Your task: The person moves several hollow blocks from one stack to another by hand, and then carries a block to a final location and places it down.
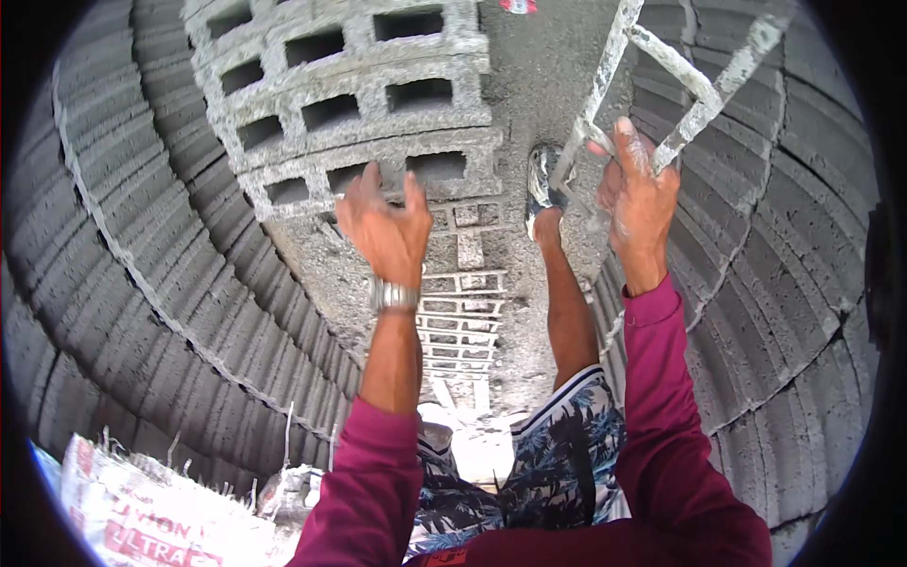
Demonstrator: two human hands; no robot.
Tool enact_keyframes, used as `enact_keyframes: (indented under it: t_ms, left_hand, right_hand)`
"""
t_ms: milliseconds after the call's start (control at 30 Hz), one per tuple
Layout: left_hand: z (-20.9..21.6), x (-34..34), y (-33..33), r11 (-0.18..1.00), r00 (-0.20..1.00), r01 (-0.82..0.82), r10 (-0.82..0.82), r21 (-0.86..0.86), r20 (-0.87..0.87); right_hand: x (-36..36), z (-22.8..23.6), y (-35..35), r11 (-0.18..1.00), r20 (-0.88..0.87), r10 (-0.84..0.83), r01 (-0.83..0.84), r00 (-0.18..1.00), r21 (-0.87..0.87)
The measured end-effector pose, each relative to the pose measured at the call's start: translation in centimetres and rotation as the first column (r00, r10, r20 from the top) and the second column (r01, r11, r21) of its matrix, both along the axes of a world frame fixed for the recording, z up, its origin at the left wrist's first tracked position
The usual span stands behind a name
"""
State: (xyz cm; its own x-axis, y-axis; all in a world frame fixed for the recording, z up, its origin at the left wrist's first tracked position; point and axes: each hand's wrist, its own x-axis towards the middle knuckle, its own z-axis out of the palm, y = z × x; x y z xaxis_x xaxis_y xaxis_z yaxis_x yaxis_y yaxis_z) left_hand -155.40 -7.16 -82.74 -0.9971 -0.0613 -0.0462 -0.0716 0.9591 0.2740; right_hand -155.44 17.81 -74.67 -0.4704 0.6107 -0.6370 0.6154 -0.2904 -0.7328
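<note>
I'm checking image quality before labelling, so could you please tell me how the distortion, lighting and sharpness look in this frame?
Head view: strong fisheye, so the block walls curve around a black rim; even daylight, with one blown-out patch between the knees; left hand on the hollow block and right hand on the mortar-crusted frame are reasonably sharp; slight softening toward the edges.

Both arms stretched out in front, magenta sleeves pushed up to mid-forearm. Left hand (385,227) is palm-down, fingers spread and curled at the tips, gripping; there's a metal wristwatch (393,297) on that wrist. Right hand (639,197) sits a bit further out, fingers wrapped closed, thumb pointing up, knuckles dusted white.
</note>
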Motion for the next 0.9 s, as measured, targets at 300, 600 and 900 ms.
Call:
enact_keyframes:
  t_ms: [300, 600, 900]
  left_hand:
    - [-2.3, 0.4, 9.6, 0.975, 0.921, 0.167, -0.101, -0.147, 0.377]
    - [-0.8, 0.9, 8.6, 0.661, 0.830, -0.533, 0.289, 0.528, 0.477]
    - [3.0, 0.2, 7.1, 0.771, 0.714, -0.569, 0.290, 0.286, 0.637]
  right_hand:
    - [0.6, -12.0, 2.2, 0.983, 0.058, 0.071, -0.079, 0.996, 0.164]
    - [0.4, -15.0, 3.4, 0.999, -0.129, -0.042, 0.041, 0.991, -0.011]
    - [-1.9, -12.0, 2.1, 1.000, -0.413, -0.006, -0.005, 0.911, -0.028]
